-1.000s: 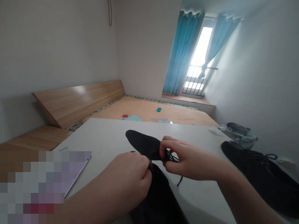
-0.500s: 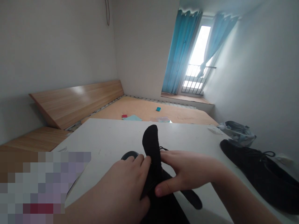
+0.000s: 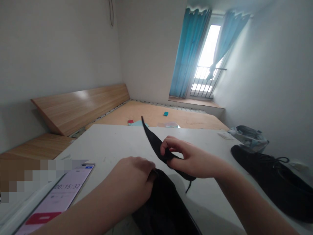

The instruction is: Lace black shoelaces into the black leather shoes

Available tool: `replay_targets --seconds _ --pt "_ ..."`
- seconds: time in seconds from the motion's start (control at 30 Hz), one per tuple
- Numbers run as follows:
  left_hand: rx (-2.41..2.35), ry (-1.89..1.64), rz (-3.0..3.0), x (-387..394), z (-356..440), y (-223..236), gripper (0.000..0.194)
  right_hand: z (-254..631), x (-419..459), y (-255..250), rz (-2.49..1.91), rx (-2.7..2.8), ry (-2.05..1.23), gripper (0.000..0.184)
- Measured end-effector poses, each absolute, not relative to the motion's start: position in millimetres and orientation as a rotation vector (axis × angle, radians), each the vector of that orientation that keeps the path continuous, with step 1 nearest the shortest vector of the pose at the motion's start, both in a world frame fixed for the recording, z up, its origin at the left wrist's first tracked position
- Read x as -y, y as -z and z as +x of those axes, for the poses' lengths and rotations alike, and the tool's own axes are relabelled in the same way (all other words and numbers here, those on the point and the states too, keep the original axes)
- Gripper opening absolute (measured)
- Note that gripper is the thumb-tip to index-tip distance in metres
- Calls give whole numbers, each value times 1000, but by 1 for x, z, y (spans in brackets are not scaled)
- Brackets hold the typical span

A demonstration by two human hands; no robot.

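Right hand (image 3: 192, 160) has a thin black piece (image 3: 153, 141) pinched mid-length, tip poking up-left near centre frame; left hand (image 3: 133, 182) is clamped on a bulkier black item (image 3: 168, 204), bottom centre.

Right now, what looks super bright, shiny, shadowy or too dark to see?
In the head view, the window glares white; in that view, the wooden headboard has a shiny patch, a soft shadow lies on the white table, and the black item at the left hand and the black strip in the right hand look too dark for much detail.
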State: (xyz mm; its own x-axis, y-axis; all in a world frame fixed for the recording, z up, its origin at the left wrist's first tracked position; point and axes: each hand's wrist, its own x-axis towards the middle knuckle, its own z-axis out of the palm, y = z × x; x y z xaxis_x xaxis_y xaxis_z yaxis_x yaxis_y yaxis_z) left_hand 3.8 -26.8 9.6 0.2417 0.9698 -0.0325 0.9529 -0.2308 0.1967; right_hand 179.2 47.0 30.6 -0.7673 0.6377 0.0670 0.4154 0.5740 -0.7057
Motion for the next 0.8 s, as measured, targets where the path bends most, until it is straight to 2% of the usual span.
replay_targets --seconds 0.1,0.3,0.43,0.53,0.7,0.73,0.8 --pt "-1820 -146 2375 26 6 -10 30 176 -40 -35 -894 2397 -1033 8" --pt "-1891 -62 2450 25 8 -9 43 181 -27 -48 -957 2389 -1013 17" --pt "-1777 -106 2515 17 2 -2 29 193 -21 -59 -987 2424 -916 17" --pt "-1630 -71 2592 15 -4 3 29 202 -12 -68 -1024 2423 -829 15" --pt "-1467 -128 2483 26 -13 -9 13 213 11 -74 -1118 2461 -746 4" --pt "-1425 -164 2412 28 -14 -14 14 215 15 -72 -1117 2501 -766 2" --pt "-1388 -195 2271 32 -15 -23 31 221 21 -67 -1106 2605 -816 12"
